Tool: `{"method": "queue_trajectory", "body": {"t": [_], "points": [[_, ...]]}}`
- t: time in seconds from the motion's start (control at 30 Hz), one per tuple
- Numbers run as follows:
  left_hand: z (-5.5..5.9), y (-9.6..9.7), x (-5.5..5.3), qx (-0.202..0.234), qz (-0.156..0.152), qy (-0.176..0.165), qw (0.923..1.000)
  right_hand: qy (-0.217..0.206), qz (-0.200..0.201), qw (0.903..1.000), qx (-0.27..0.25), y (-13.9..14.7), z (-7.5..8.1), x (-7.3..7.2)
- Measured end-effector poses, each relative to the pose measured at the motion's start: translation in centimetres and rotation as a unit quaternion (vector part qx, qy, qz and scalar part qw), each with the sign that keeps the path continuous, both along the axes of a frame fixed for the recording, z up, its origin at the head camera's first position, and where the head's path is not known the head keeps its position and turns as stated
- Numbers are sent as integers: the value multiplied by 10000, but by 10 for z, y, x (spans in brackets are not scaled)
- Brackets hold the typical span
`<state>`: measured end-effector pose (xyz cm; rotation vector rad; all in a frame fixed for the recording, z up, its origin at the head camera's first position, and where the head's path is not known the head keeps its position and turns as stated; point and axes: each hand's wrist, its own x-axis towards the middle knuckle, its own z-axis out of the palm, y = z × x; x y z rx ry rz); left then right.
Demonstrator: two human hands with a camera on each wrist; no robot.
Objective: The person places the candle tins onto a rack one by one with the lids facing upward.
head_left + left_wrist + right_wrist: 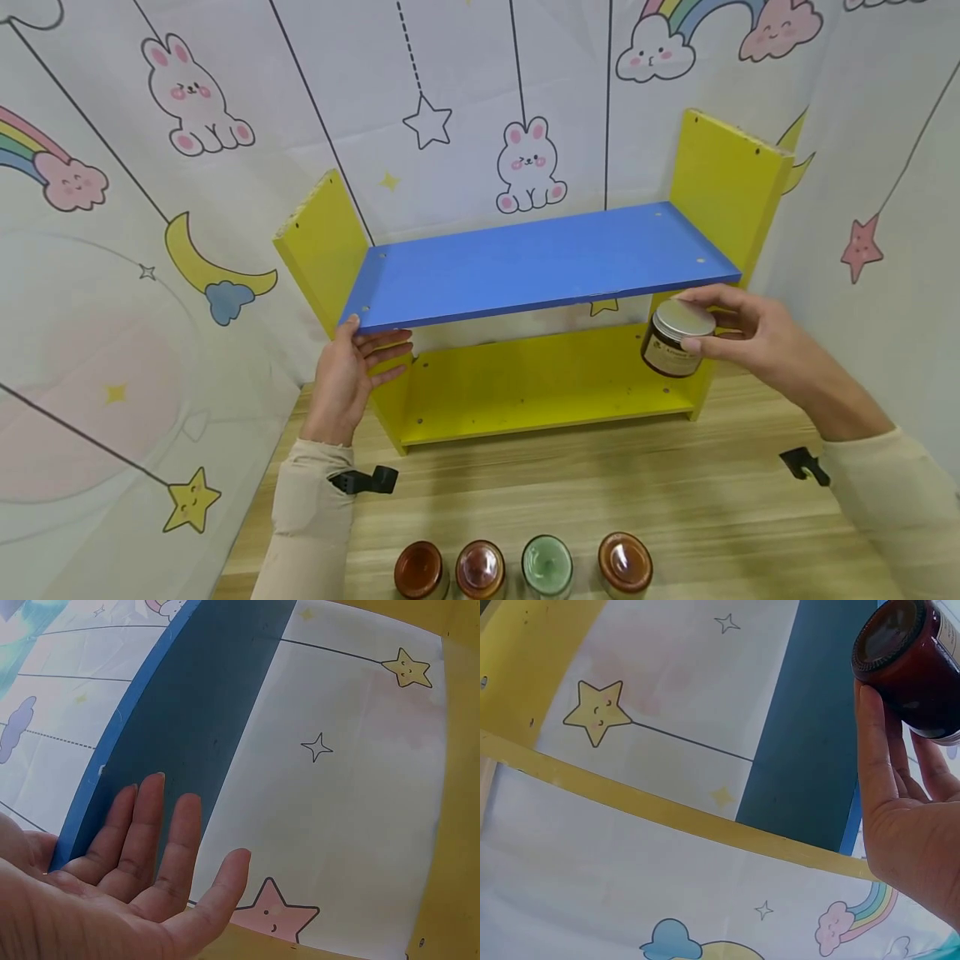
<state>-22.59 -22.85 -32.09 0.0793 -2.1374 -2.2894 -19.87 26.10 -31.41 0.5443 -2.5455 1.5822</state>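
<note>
My right hand (738,329) grips a dark amber glass jar (678,354) with a silver screw lid and a pale label. It holds the jar just below the right front corner of the blue shelf board (540,262). In the right wrist view, the thick base of the jar (889,634) shows above the fingers. At the board's left front corner, my left hand (348,383) has its thumb on the top face and its loosely spread fingers underneath. The left wrist view shows the same fingers (180,847) below the board's dark underside (202,712).
The blue board joins two yellow side panels (727,175), with a yellow lower shelf (540,375) beneath. Several glass jars, amber ones and a green jar (547,567), stand in a row at the front of the wooden table (585,483). Behind hangs a cartoon-printed cloth (465,183).
</note>
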Motion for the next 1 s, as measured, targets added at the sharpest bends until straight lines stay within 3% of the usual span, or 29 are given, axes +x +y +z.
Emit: {"method": "queue_trajectory", "body": {"t": [1.0], "points": [[-1, 0, 1, -49, -5, 49, 10000, 90, -105, 9998, 174, -1, 32, -19]]}}
